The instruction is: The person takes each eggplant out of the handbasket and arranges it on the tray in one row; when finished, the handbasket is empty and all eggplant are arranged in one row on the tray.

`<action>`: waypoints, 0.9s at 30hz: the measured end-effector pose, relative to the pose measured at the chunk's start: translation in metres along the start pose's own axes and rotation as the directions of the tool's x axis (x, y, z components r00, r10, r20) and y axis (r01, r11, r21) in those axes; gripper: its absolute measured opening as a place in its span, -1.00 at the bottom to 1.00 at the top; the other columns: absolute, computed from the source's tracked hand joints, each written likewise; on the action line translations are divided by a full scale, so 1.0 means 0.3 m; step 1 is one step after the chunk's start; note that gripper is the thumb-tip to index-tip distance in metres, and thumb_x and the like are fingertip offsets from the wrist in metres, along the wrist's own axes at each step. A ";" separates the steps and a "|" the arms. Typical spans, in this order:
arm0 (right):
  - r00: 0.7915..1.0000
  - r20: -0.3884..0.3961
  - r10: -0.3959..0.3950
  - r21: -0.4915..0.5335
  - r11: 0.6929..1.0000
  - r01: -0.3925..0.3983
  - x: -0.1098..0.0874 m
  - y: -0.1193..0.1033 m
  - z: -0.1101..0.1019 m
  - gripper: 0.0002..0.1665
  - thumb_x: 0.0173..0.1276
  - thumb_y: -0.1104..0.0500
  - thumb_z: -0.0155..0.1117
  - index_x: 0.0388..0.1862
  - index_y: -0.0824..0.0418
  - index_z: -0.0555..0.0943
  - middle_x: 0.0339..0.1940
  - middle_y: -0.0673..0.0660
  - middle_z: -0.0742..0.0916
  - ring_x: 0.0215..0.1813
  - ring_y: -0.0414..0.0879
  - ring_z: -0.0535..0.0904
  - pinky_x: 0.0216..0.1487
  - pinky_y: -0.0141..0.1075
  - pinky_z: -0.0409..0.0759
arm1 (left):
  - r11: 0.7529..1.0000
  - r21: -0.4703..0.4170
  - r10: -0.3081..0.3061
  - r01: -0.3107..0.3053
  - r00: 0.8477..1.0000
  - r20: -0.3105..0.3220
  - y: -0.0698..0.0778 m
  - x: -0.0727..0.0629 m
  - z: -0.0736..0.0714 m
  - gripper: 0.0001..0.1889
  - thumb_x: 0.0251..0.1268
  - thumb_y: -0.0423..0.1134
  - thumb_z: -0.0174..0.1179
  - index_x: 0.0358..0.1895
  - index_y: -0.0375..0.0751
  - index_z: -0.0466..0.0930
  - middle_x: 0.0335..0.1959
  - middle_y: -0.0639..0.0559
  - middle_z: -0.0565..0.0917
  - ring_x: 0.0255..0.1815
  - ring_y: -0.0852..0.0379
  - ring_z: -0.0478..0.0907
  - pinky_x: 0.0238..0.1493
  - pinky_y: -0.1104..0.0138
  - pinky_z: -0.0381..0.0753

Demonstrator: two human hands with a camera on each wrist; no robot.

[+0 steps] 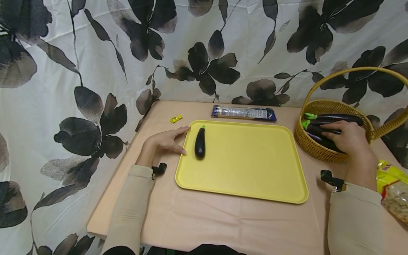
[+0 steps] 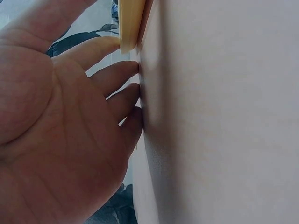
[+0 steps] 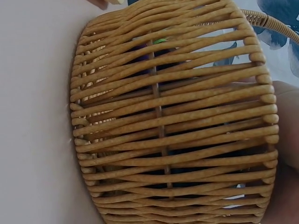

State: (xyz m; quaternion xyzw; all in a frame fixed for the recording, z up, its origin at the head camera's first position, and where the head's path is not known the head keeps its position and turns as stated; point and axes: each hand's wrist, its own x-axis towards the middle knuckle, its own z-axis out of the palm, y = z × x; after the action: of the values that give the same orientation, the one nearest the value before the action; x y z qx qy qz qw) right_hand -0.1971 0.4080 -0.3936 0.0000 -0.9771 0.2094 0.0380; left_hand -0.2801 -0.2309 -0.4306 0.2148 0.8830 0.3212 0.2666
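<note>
My left hand (image 1: 166,140) rests at the left rim of a yellow tray (image 1: 245,163), thumb and fingertips touching its edge, fingers loosely extended. In the left wrist view the palm (image 2: 65,116) faces the camera and its fingertips meet the tabletop beside the tray. One small dark eggplant (image 1: 200,144) lies on the tray's left side, green stem pointing away. On the right, my right hand (image 1: 352,138) reaches into a wicker basket (image 1: 318,151) and pinches an eggplant (image 1: 317,128) between thumb and fingers. Another eggplant (image 1: 339,117) lies behind it. Basket weave hides most of this hand in the right wrist view.
A dark blue printed packet (image 1: 243,113) lies behind the tray. A small yellow wrapper (image 1: 176,119) sits near the back left. Beside the right arm is a yellow and clear bag (image 1: 395,191). The basket's tall handle (image 1: 307,94) arches over it. A floral curtain (image 1: 204,67) hangs behind the table.
</note>
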 end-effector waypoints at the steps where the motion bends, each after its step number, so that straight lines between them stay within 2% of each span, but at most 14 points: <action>1: 1.000 0.004 0.002 0.002 1.000 -0.002 -0.001 0.001 0.000 -0.53 0.59 0.08 0.24 0.33 0.32 0.61 0.39 0.59 0.49 0.44 0.60 0.23 0.47 0.55 -0.06 | 1.000 0.003 0.000 0.000 1.000 0.000 0.001 -0.001 0.000 0.31 -0.06 0.08 0.67 0.73 0.10 -0.06 0.76 0.11 -0.13 0.77 0.04 -0.29 0.74 0.00 -0.22; 5: 1.000 -0.001 -0.006 0.003 1.000 0.006 -0.004 -0.003 -0.004 -0.54 0.54 0.16 0.30 0.32 0.33 0.61 0.37 0.60 0.50 0.42 0.58 0.26 0.41 0.51 0.14 | 1.000 0.008 0.000 0.000 1.000 -0.002 0.004 -0.002 0.000 0.31 -0.07 0.09 0.67 0.72 0.09 -0.05 0.76 0.10 -0.12 0.77 0.02 -0.29 0.74 0.00 -0.22; 8: 0.999 -0.034 -0.020 0.001 1.000 0.020 -0.006 -0.016 -0.010 -0.54 0.54 0.19 0.30 0.33 0.35 0.60 0.35 0.61 0.51 0.39 0.57 0.28 0.37 0.51 0.19 | 1.000 0.006 -0.002 0.002 1.000 -0.001 0.002 -0.002 0.000 0.31 -0.07 0.09 0.68 0.72 0.10 -0.05 0.76 0.09 -0.12 0.77 0.02 -0.29 0.74 -0.01 -0.22; 12: 0.998 -0.054 0.025 0.055 0.998 -0.022 -0.014 -0.045 -0.025 -0.44 0.62 0.02 0.19 0.46 0.26 0.51 0.41 0.58 0.46 0.42 0.56 0.26 0.36 0.52 0.22 | 1.000 -0.001 -0.006 0.006 1.000 0.000 -0.005 0.002 0.000 0.32 -0.08 0.08 0.68 0.72 0.10 -0.05 0.76 0.10 -0.13 0.77 0.02 -0.29 0.74 -0.01 -0.22; 14: 0.997 -0.062 0.044 0.099 0.994 -0.038 -0.019 -0.060 -0.031 -0.40 0.65 -0.06 0.12 0.50 0.23 0.48 0.42 0.55 0.45 0.42 0.54 0.27 0.31 0.49 0.30 | 1.000 -0.009 -0.007 0.007 1.000 0.001 -0.006 0.002 -0.001 0.32 -0.08 0.07 0.68 0.72 0.11 -0.05 0.76 0.10 -0.13 0.77 0.03 -0.29 0.74 -0.01 -0.22; 16: 0.997 -0.065 0.052 0.140 0.989 -0.043 -0.022 -0.071 -0.036 -0.37 0.65 -0.11 0.09 0.51 0.21 0.48 0.43 0.54 0.45 0.42 0.52 0.28 0.26 0.45 0.37 | 1.000 -0.014 -0.008 0.008 1.000 0.000 -0.004 0.000 -0.001 0.32 -0.08 0.07 0.68 0.72 0.11 -0.05 0.76 0.09 -0.13 0.77 0.02 -0.29 0.74 -0.02 -0.23; 20: 0.997 -0.065 0.043 0.156 0.987 -0.033 -0.025 -0.081 -0.047 -0.34 0.64 -0.15 0.08 0.49 0.24 0.50 0.40 0.54 0.46 0.34 0.46 0.33 0.10 0.33 0.42 | 1.000 -0.015 -0.007 0.007 1.000 0.001 -0.002 -0.004 0.000 0.31 -0.07 0.08 0.68 0.72 0.11 -0.05 0.76 0.09 -0.12 0.77 0.01 -0.29 0.74 -0.03 -0.23; 21: 0.997 -0.063 0.044 0.159 0.987 -0.033 -0.025 -0.083 -0.052 -0.33 0.64 -0.17 0.07 0.49 0.23 0.50 0.39 0.53 0.47 0.31 0.44 0.34 0.08 0.23 0.48 | 1.000 -0.013 -0.007 0.007 1.000 0.001 -0.002 -0.005 0.000 0.31 -0.07 0.08 0.68 0.72 0.11 -0.04 0.76 0.09 -0.12 0.77 0.01 -0.29 0.74 -0.03 -0.23; 24: 0.997 -0.069 0.047 0.175 0.984 -0.035 -0.031 -0.085 -0.062 -0.29 0.61 -0.23 0.08 0.48 0.21 0.51 0.34 0.49 0.52 0.15 0.25 0.41 -0.07 -0.26 0.53 | 1.000 -0.003 -0.002 0.002 1.000 0.000 -0.001 -0.005 0.002 0.31 -0.07 0.09 0.67 0.72 0.12 -0.05 0.76 0.11 -0.12 0.77 0.03 -0.29 0.74 -0.02 -0.22; 27: 0.996 -0.070 0.058 0.219 0.975 -0.041 -0.036 -0.091 -0.069 -0.28 0.59 -0.25 0.10 0.48 0.19 0.52 0.30 0.41 0.55 -0.03 -0.11 0.45 -0.32 -0.66 0.38 | 1.000 0.000 0.000 0.000 1.000 0.000 -0.001 -0.007 0.001 0.30 -0.06 0.09 0.67 0.72 0.11 -0.05 0.76 0.10 -0.12 0.77 0.02 -0.29 0.74 -0.02 -0.22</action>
State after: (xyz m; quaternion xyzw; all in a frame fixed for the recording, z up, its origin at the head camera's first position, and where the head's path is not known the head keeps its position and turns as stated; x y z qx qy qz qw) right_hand -0.1843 0.3914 -0.3644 -0.0281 -0.9459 0.3156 0.0695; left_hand -0.2785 -0.2321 -0.4302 0.2146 0.8831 0.3211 0.2665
